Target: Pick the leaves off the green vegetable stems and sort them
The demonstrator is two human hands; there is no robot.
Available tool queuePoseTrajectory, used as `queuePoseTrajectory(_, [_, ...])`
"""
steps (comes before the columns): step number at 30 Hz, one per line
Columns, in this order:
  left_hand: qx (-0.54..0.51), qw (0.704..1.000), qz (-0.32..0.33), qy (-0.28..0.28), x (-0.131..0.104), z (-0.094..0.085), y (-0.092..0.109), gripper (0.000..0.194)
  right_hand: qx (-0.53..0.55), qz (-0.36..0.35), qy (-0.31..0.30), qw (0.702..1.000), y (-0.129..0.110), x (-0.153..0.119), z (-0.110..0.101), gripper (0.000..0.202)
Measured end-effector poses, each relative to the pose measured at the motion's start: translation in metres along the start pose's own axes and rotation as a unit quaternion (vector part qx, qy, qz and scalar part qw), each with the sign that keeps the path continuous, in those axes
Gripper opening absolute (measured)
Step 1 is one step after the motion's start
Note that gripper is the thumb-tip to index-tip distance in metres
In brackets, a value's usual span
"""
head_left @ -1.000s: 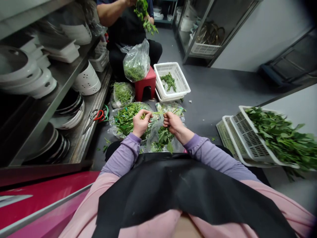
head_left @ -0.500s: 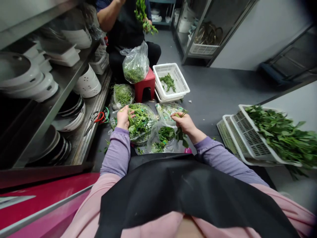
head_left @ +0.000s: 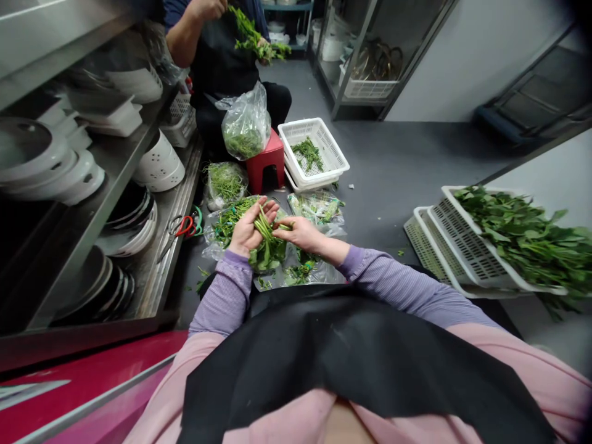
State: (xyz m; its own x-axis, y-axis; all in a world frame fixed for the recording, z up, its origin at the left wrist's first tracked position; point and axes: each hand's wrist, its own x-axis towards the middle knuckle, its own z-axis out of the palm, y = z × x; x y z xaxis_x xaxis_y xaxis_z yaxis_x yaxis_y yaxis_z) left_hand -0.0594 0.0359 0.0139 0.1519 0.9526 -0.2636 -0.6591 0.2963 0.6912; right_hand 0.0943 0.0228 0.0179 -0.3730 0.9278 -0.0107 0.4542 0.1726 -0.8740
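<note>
My left hand is half curled with the palm turned up. A bunch of leafy green stems lies across it, leaves hanging down toward me. Beside it, my right hand pinches stem ends at the right of the bunch, its fingertips close to my left palm. Below the hands lies a clear plastic bag with loose greens in it. More stems fill an open plastic bag behind my left hand. A printed plastic bag with greens lies beyond my right hand.
A white basket holding some greens stands beside a red stool. To the right, tilted baskets carry heaped leafy greens. Scissors lie on the left shelf's edge. Across from me a person handles greens.
My right hand has moved left to the bunch, bringing its stems to my left hand. My left hand has shifted slightly right. The other person's greens have swung to a slant.
</note>
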Motion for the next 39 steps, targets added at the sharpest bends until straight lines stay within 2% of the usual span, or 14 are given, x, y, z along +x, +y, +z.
queuePoseTrajectory(3, [-0.005,1.0,0.001,-0.003,0.0,0.006,-0.012,0.02,0.015,0.038,-0.027,0.999,0.006,0.001,0.009,0.031])
queuePoseTrajectory(7, [-0.01,1.0,0.005,-0.019,0.001,0.005,-0.015,0.021,0.135,0.055,-0.001,0.989,0.014,-0.004,0.006,0.03])
queuePoseTrajectory(10, [0.002,1.0,-0.012,-0.02,0.003,0.0,-0.011,0.019,0.25,0.09,0.021,0.964,0.019,-0.008,-0.003,0.03])
queuePoseTrajectory(14, [0.089,0.996,0.002,0.017,0.001,-0.004,-0.01,0.022,0.354,0.114,-0.014,0.928,0.026,-0.009,-0.019,0.03])
queuePoseTrajectory(17, [0.159,0.985,-0.036,-0.054,-0.005,0.001,-0.016,0.034,0.369,0.14,-0.068,0.916,0.03,-0.009,-0.029,0.031])
queuePoseTrajectory(19, [0.159,0.98,-0.063,-0.105,-0.008,0.007,-0.021,0.038,0.366,0.155,-0.12,0.91,0.03,-0.01,-0.031,0.032])
queuePoseTrajectory(20, [0.151,0.98,-0.065,-0.114,-0.009,0.009,-0.024,0.037,0.366,0.158,-0.145,0.906,0.029,-0.011,-0.031,0.032])
queuePoseTrajectory(22, [0.127,0.983,-0.064,-0.112,-0.008,0.011,-0.029,0.033,0.378,0.158,-0.176,0.895,0.026,-0.013,-0.029,0.03])
queuePoseTrajectory(25, [0.114,0.986,-0.07,-0.103,-0.005,0.009,-0.031,0.028,0.404,0.161,-0.178,0.883,0.022,-0.015,-0.027,0.025])
queuePoseTrajectory(28, [0.133,0.985,-0.061,-0.092,-0.004,0.006,-0.03,0.029,0.38,0.163,-0.184,0.892,0.021,-0.016,-0.028,0.02])
queuePoseTrajectory(31, [0.172,0.98,-0.028,-0.098,-0.005,0.005,-0.029,0.031,0.315,0.157,-0.184,0.918,0.02,-0.016,-0.031,0.02])
queuePoseTrajectory(34, [0.248,0.963,0.055,-0.09,-0.009,0.007,-0.031,0.028,0.246,0.114,-0.153,0.95,0.019,-0.015,-0.029,0.021])
queuePoseTrajectory(37, [0.366,0.91,0.188,-0.057,-0.017,0.014,-0.035,0.02,0.198,0.087,-0.083,0.973,0.019,-0.012,-0.02,0.022])
queuePoseTrajectory(39, [0.421,0.867,0.263,-0.052,-0.025,0.02,-0.037,0.015,0.191,0.106,-0.023,0.976,0.021,-0.008,-0.015,0.022])
